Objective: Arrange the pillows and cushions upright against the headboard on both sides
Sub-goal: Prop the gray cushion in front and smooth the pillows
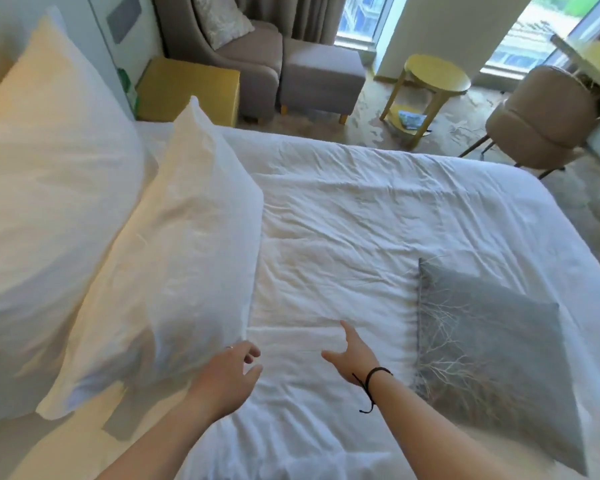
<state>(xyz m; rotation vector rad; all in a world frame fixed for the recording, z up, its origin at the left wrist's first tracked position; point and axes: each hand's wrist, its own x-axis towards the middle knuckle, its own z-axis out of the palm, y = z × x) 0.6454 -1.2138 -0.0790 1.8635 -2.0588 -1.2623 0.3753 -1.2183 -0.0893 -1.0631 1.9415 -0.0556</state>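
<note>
Two white pillows lean at the left of the bed. The back pillow stands tall toward the headboard side, and the front pillow slants against it. A grey cushion with a pale branch pattern lies flat on the white duvet at the right. My left hand hovers just off the front pillow's lower right corner, fingers loosely curled and holding nothing. My right hand floats over the duvet between pillow and cushion, fingers spread, with a black cord on the wrist.
Beyond the bed stand a yellow bedside cabinet, a taupe armchair with a pale cushion, a footstool, a round yellow side table and a beige chair at a desk. Windows run along the far wall.
</note>
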